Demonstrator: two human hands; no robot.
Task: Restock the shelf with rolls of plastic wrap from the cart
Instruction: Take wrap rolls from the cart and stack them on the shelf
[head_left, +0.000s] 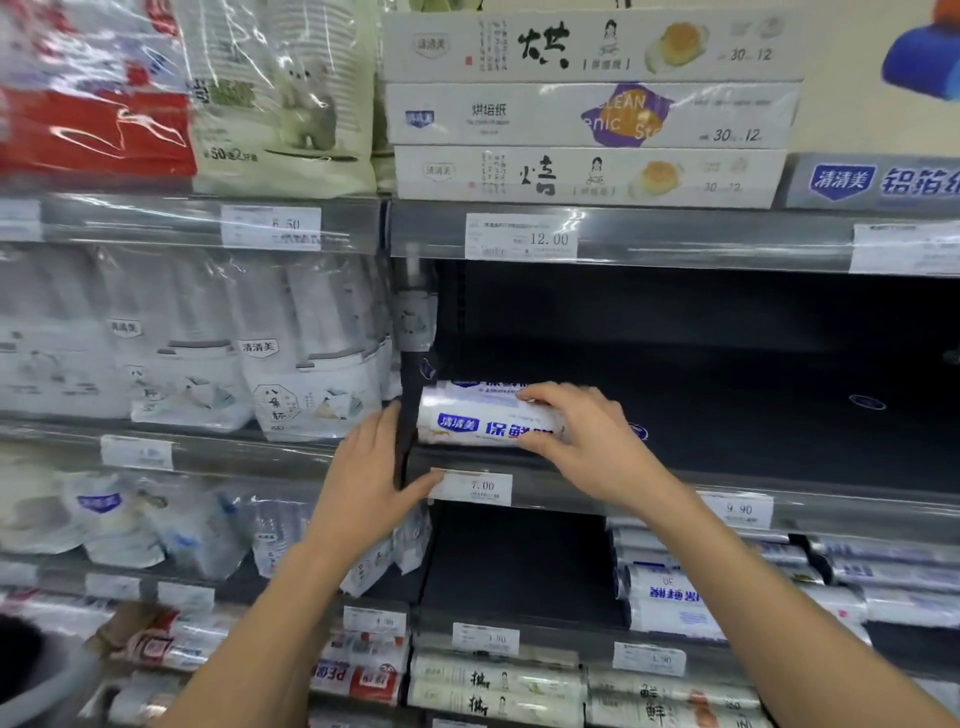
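A roll of plastic wrap (475, 422), white with blue lettering, lies on its side at the left near corner of the dark shelf (753, 415), its long axis running left to right along the front edge. The right hand (587, 441) holds the roll's right end, fingers curled over the top and thumb tucked under the near side, so most of the roll sticks out to the left of the palm. A second roll (483, 387) lies just behind the first, touching or nearly touching it, farther in. The left hand (371, 467) is just left of the roll and grips nothing: its fingers lie fairly straight against the dark upright divider (404, 447) at the shelf's left end, and the thumb reaches right to the corner of the 7.00 price label (480, 487) on the front rail. White boxes of baking paper (587, 114) are stacked on the shelf above, and more rolls (670, 597) lie on the shelf below, to the right.
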